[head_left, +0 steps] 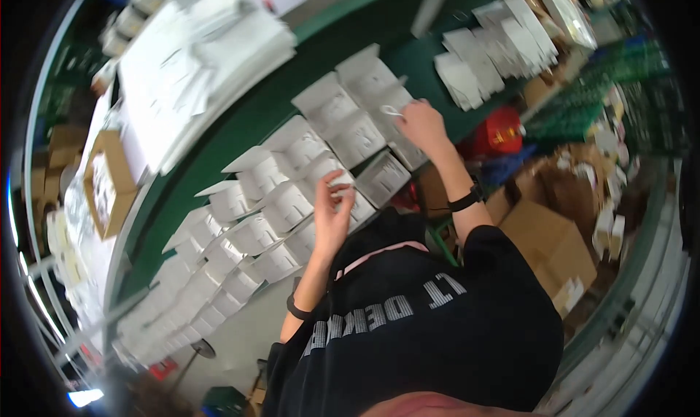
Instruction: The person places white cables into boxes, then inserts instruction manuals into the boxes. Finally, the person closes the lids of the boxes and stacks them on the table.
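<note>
Rows of white open-topped boxes (284, 214) stand side by side on a green work table (240, 129). Over the box at the right end of the rows, my right hand (424, 127) is closed in a pinch on a thin white looped cord (391, 111). My left hand (335, 209) hovers at a box near the front row, its fingers curved and apart with nothing visible in them. Small white pieces lie inside several boxes, too blurred to name. Lids on many boxes stand raised at the back.
At far right on the table sit stacked white flat cartons (499, 52). White sheets (197, 67) cover a surface at far left, by a brown cardboard box (124, 184). Right of me are a red container (499, 131) and a large cardboard carton (550, 242).
</note>
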### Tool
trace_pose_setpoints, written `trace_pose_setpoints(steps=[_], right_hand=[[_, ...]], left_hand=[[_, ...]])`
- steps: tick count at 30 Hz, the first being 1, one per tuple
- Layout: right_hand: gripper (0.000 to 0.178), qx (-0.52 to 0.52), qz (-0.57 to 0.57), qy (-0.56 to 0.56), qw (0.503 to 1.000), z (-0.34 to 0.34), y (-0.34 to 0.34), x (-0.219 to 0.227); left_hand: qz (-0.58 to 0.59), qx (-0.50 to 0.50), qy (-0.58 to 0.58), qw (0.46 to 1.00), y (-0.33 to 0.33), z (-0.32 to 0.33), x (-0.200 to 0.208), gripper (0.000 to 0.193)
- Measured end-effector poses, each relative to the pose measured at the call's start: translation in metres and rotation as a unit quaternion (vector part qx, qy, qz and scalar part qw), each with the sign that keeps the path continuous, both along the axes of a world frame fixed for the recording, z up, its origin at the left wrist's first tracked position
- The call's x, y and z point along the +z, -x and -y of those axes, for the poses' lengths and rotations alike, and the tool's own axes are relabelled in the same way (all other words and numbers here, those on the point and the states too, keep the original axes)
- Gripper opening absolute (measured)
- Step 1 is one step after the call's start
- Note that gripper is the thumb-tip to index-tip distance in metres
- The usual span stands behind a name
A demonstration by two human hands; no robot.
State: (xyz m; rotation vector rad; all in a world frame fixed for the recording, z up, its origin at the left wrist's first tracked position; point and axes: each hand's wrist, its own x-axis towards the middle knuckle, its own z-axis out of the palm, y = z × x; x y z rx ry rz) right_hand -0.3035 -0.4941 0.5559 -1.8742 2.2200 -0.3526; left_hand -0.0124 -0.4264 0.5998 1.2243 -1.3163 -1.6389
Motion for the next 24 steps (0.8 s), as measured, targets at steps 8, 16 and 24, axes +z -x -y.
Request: trace_pose_setpoints(steps=[8, 16, 24], right_hand=[[0.043, 0.001, -0.069, -0.013, 0.998, 0.001, -0.006, -0.032], [0.042, 0.043, 0.085, 0.021, 0.995, -0.048, -0.037, 0.054], [0.039, 0.045, 0.125, 0.034, 0.991, -0.056, -0.04, 0.087]], left_hand=[[0.024, 0.093, 0.114, 0.989, -0.075, 0.035, 0.05, 0.04], [0.307, 0.334, 0.391, 0.801, -0.253, 0.141, 0.17, 0.029], [0.633, 0.215, 0.28, 0.689, -0.444, 0.263, 0.185, 0.038]])
